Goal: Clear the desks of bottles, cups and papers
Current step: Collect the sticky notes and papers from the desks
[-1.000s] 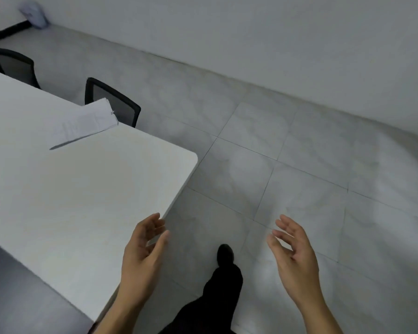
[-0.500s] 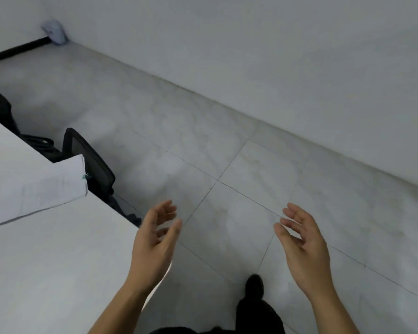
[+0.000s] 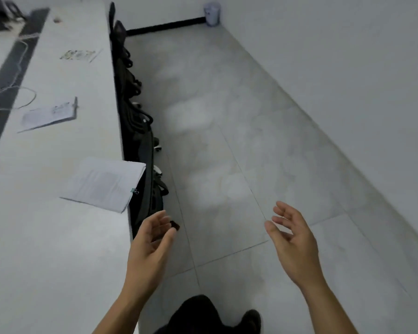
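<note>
- Since half a second ago my view has swung along the table (image 3: 46, 249), and I now see three lots of paper, not one.
- Clipped papers (image 3: 101, 184) overhang the table's right edge. A second stack (image 3: 48, 115) and a loose sheet (image 3: 79, 54) lie farther along.
- My left hand (image 3: 150, 247) hovers off that edge, fingers relaxed, empty.
- My right hand (image 3: 292, 242) hovers over the floor (image 3: 227, 141), likewise released.

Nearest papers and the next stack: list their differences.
The nearest papers overhang the desk edge; the next stack lies wholly on it. The nearest papers carry a small clip at one corner; the next stack has a dark strip along one edge. Both are white and flat.
</note>
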The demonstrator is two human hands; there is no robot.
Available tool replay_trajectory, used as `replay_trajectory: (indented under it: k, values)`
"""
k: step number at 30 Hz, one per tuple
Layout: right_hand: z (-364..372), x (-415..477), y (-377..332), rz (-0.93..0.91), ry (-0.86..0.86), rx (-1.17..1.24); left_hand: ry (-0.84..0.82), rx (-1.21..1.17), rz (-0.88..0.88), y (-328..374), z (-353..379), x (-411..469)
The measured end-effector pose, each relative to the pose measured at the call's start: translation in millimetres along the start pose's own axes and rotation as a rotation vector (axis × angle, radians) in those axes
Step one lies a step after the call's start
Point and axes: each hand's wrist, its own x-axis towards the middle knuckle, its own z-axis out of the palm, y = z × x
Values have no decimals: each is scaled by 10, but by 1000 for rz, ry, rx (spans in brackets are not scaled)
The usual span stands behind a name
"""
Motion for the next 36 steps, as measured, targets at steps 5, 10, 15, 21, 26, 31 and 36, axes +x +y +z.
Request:
replay_trajectory:
  k: [5, 10, 15, 21, 26, 31, 36]
  values:
    - [369, 1283, -209, -47, -217, -31, 238, -44, -65, 77, 198, 639]
    - [929, 2511, -190, -35, -353, -88, 378, -104, -156, -75, 489, 1738]
    - [1342, 3873, -704, -70, -371, -102, 401, -119, -120, 382, 631, 3209]
    - [1735, 5394, -1260, -94, -323, -40, 374, -56, -11, 1062, 690, 4845]
    - [2269, 6698, -1192, -55, -362, -29, 418, -38, -39, 1088, 974, 6173]
    - [2926, 8127, -1407, -34, -500, -45, 493, -50, -133, 1255, 1245, 7377]
    - [3677, 9386, -2111, -113, -655, -66, 627, -45, -107, 1741, 1119, 8436]
